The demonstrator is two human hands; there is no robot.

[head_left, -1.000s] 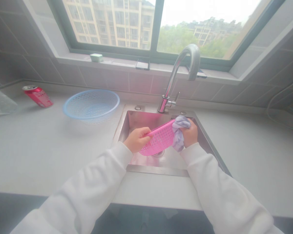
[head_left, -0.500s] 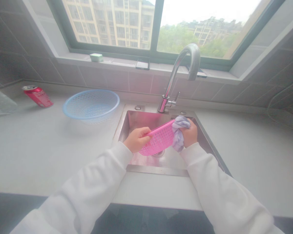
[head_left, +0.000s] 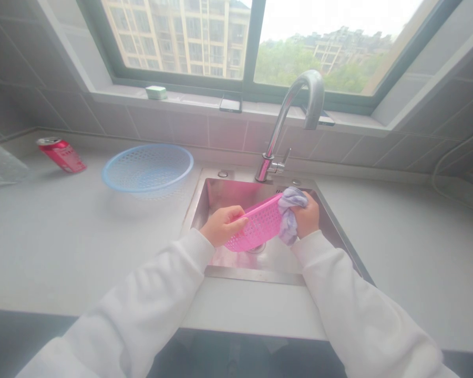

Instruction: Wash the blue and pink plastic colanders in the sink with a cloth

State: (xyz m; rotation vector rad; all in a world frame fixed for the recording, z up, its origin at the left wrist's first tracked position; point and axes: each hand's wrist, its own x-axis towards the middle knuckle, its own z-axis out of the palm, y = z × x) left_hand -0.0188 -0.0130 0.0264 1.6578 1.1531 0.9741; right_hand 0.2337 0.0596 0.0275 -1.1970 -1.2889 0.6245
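Over the steel sink (head_left: 211,197), my left hand (head_left: 220,226) grips the left rim of a pink perforated basket (head_left: 256,228), which is tilted on its side. My right hand (head_left: 307,215) holds a bunched pale purple cloth (head_left: 287,218) pressed against the basket's right edge. Both sleeves are white. The chrome tap (head_left: 295,113) curves above the sink with no water running.
A blue perforated basket (head_left: 147,168) sits on the grey counter left of the sink. A red can (head_left: 61,155) lies on its side further left, beside a clear bag (head_left: 0,165). A green soap box (head_left: 155,93) and a phone (head_left: 230,103) rest on the windowsill.
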